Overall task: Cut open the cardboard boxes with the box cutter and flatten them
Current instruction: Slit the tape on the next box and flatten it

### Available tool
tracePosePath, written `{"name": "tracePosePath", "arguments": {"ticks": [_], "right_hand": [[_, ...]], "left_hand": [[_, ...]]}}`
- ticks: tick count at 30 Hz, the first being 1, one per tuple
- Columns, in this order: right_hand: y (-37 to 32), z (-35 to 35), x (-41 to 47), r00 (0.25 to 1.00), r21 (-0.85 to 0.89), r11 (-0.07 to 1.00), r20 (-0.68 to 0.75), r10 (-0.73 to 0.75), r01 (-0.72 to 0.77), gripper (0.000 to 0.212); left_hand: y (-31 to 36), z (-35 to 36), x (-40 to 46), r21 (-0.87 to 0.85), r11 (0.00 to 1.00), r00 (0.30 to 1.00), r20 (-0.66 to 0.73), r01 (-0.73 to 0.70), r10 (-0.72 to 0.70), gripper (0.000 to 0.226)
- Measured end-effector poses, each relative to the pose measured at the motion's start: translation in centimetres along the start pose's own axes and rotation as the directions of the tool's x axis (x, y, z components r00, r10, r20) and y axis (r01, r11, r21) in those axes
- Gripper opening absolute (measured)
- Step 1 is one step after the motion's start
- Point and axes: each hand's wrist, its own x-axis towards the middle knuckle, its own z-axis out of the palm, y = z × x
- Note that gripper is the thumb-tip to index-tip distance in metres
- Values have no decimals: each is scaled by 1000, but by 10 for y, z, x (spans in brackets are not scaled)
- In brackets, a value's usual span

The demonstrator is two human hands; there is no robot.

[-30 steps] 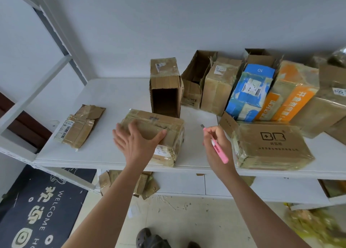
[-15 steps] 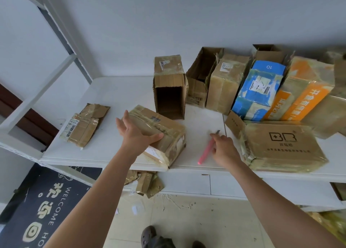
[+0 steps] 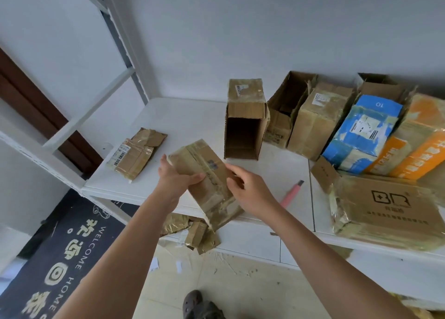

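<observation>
Now both hands grip the lifted taped box, box cutter dropped

The taped box sits at the near edge of the shelf, partly overhanging it, between the left hand and the right hand; the box cutter lies on the shelf just right of the right hand; left of the taped box lies a flattened box; behind it stands an open box; further right a row of boxes leans along the far side; nearer on the right lies a printed box; cardboard scraps lie below the shelf's near edge.
</observation>
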Motion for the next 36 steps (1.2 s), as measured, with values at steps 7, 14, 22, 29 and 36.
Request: {"name": "tracePosePath", "arguments": {"ticks": [7,14,22,29,36], "right_hand": [[-3,8,3,1000,-86,996,17,5,-4,46],[-17,11,19,998,-351,934,-31,57,-64,59],[-19,37,27,988,-466,871,-71,140,-157,43],[-16,38,29,985,-456,873,-88,149,-173,71],[1,39,23,955,-319,901,-57,290,-293,78]], "left_hand": [[-9,-6,-12,-29,986,985,61,165,-163,73],[-11,7,-9,100,993,997,-50,61,-57,70],[-48,-10,-15,86,984,988,-30,155,-153,73],[-47,-2,-12,181,982,992,-121,60,-38,61],[-48,10,-15,388,922,988,-140,-2,61,60]]}}
